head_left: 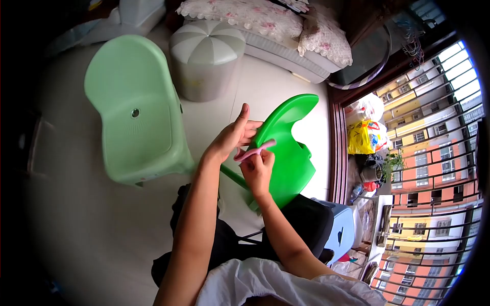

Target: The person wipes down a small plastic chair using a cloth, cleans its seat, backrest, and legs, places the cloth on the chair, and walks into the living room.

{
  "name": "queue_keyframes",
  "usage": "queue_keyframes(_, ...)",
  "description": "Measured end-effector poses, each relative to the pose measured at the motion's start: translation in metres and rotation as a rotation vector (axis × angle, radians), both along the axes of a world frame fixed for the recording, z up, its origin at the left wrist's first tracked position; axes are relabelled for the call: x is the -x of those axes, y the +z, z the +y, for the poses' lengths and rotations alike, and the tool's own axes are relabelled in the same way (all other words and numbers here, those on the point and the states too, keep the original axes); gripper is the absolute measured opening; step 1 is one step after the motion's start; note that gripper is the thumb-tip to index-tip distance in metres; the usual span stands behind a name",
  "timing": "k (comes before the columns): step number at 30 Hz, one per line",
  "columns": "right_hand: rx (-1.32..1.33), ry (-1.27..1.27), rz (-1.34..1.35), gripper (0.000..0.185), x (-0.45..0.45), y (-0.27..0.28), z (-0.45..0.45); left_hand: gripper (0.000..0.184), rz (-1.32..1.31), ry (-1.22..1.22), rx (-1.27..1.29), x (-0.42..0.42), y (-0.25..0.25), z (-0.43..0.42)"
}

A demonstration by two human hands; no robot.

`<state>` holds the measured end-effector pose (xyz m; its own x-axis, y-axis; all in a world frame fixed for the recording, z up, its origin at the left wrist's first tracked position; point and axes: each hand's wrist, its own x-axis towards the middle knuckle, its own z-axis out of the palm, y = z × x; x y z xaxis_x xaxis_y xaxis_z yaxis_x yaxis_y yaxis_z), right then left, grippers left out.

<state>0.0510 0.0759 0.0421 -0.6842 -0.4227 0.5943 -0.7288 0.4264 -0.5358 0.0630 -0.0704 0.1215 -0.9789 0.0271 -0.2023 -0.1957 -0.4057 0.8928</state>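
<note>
My right hand (259, 173) is closed on a small pink cloth (255, 152), which sticks out past the fingers on both sides. The cloth lies close against the near edge of a bright green plastic chair (293, 171), tilted in front of me. My left hand (230, 137) is beside the chair's curved edge, thumb raised and apart from the other fingers. Its fingertips reach that edge; whether they press on it I cannot tell. Part of the chair's lower side is hidden behind my right forearm.
A pale green plastic child's seat (135, 86) stands on the tiled floor at left. Behind it is a round grey-and-white stool (206, 58). A floral-covered bench (255, 20) lies at the back. A barred window and yellow bag (360, 138) are at right, near a blue bin (341, 227).
</note>
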Motion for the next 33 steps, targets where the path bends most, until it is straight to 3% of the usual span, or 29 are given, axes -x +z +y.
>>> queue_keyframes(5, 0.073, 0.053, -0.233, 0.028, -0.008, 0.006, 0.013, 0.094, -0.006, 0.04, 0.019, 0.001, -0.007, 0.003)
queue_keyframes(9, 0.26, 0.013, -0.048, 0.026, -0.005, 0.049, 0.009, 0.092, 0.001, 0.02, -0.033, 0.004, -0.012, 0.0)
queue_keyframes(11, 0.198, 0.045, -0.035, 0.028, 0.004, 0.059, -0.001, 0.089, 0.01, 0.001, -0.036, -0.001, 0.003, 0.004)
queue_keyframes(13, 0.026, 0.166, 0.169, 0.029, 0.034, 0.055, -0.016, 0.084, -0.057, 0.333, 0.059, -0.002, 0.01, 0.015)
queue_keyframes(15, 0.01, 0.257, 0.164, 0.031, 0.057, 0.056, -0.021, 0.081, -0.012, 0.333, 0.046, 0.003, -0.003, 0.014)
queue_keyframes(17, -0.07, 0.228, 0.187, 0.029, 0.078, 0.068, -0.021, 0.08, -0.01, 0.226, -0.054, 0.006, -0.01, 0.011)
queue_keyframes(21, -0.009, 0.062, 0.255, 0.024, 0.151, 0.064, -0.021, 0.07, -0.025, 0.024, 0.153, 0.002, 0.0, 0.004)
queue_keyframes(23, -0.042, -0.068, 0.225, 0.021, 0.198, 0.056, -0.009, 0.038, 0.023, 0.147, 0.244, 0.004, -0.012, 0.009)
queue_keyframes(25, -0.035, -0.226, 0.148, 0.022, 0.239, 0.044, 0.008, 0.031, 0.02, 0.113, 0.363, 0.001, -0.002, 0.01)
queue_keyframes(29, -0.017, -0.285, 0.018, 0.028, 0.263, 0.035, 0.028, 0.029, 0.009, 0.108, 0.333, 0.003, 0.002, 0.01)
queue_keyframes(33, 0.292, -0.337, -0.061, 0.028, 0.269, 0.015, 0.028, 0.029, -0.009, 0.134, 0.305, 0.003, 0.0, 0.014)
